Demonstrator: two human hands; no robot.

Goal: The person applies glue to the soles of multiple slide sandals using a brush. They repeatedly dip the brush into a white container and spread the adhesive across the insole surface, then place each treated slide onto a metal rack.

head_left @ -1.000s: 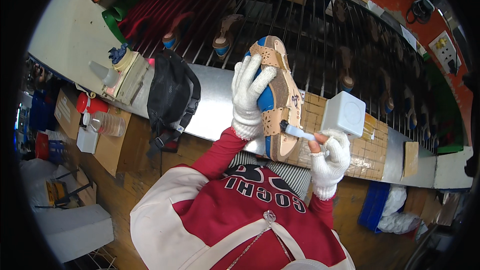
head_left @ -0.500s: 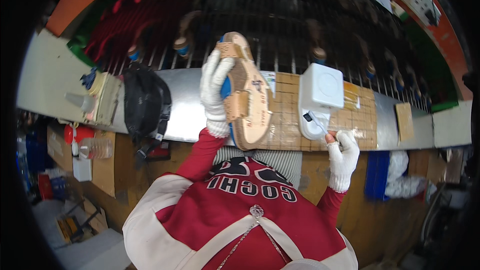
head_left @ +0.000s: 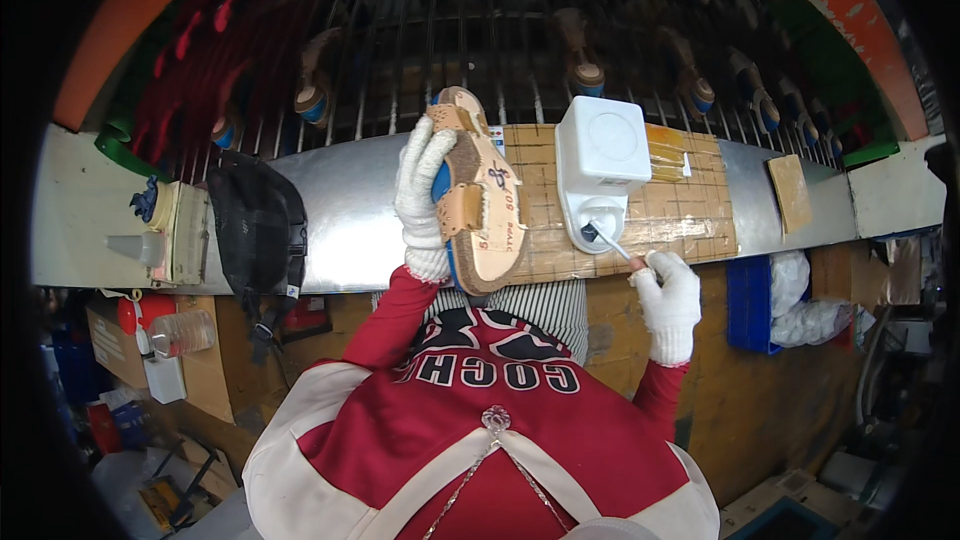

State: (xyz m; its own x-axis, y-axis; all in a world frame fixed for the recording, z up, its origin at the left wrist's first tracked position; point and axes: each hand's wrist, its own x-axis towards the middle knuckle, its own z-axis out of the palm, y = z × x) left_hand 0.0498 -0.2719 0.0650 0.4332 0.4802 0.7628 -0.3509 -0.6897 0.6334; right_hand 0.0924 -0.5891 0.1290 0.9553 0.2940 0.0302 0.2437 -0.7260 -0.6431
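My left hand (head_left: 420, 200), in a white glove with bare fingertips, grips the side of a tan sandal (head_left: 500, 210) with perforated straps and a cork-like edge. The sandal is held tilted, its pale underside toward me, and a blue shoe last (head_left: 441, 183) shows inside it. To the right, my gloved right hand (head_left: 670, 305) pinches the white handle of a small brush (head_left: 612, 242). The dark brush head is in the round cup at the base of a white glue dispenser (head_left: 603, 145). The cup's contents cannot be made out.
A cardboard mat (head_left: 690, 210) lies under the dispenser on the metal ledge (head_left: 350, 195). Beyond is a roller rack (head_left: 430, 30) carrying several sandals on lasts. A black bag (head_left: 255, 225) hangs over the ledge at left. A blue crate (head_left: 750, 305) stands below right.
The brush head has gone from the cup's rim down into the cup. My left hand still holds the sandal, its underside turned slightly more toward me. The whole view has shifted.
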